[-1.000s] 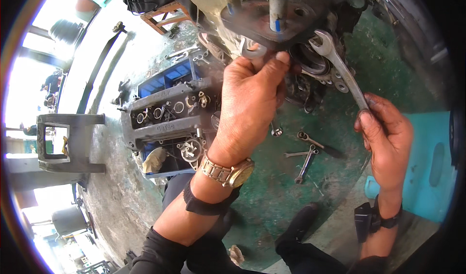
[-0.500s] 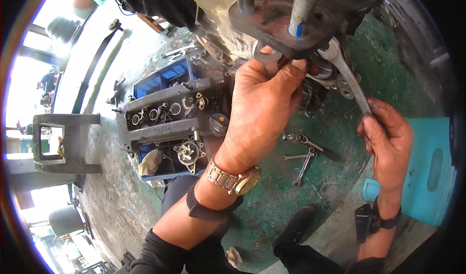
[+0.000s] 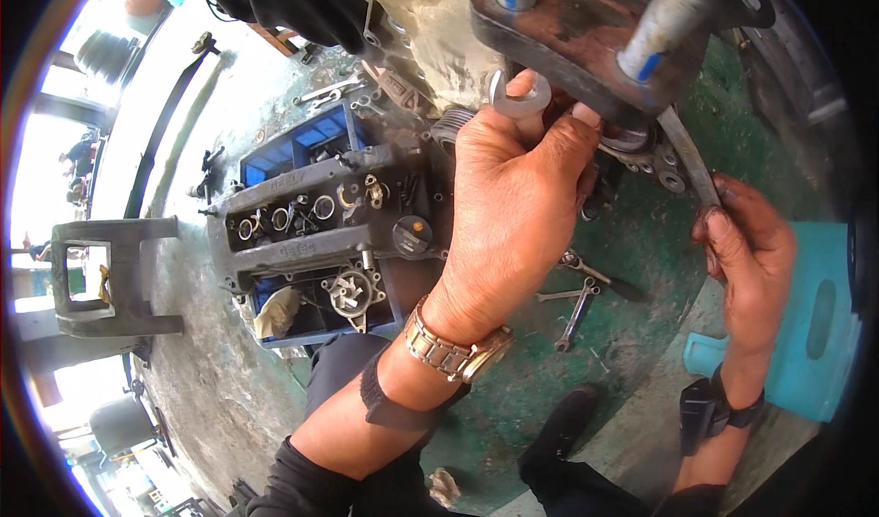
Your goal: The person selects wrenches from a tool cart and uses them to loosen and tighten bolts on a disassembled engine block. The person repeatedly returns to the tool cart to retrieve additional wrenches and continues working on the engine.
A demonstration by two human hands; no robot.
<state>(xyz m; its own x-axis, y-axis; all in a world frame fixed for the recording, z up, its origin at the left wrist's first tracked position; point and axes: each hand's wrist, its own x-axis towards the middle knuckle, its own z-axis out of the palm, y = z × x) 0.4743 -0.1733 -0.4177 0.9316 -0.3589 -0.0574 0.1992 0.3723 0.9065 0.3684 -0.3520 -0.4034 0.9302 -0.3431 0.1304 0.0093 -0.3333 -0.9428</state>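
Your left hand (image 3: 517,196) gripping open-end wrench (image 3: 527,107): head shows just below near edge of dark plate (image 3: 586,27), rest hidden by fingers. Your right hand (image 3: 753,251) closed on lower end of second wrench (image 3: 689,155); upper end hidden behind plate's near-right corner, contact unclear. Plate's bolts (image 3: 667,24) cut off at top.

"Was the light good?"
"From far away I saw white glare at the left, where the floor (image 3: 247,105) was washed out; lines bent near the dark round border."
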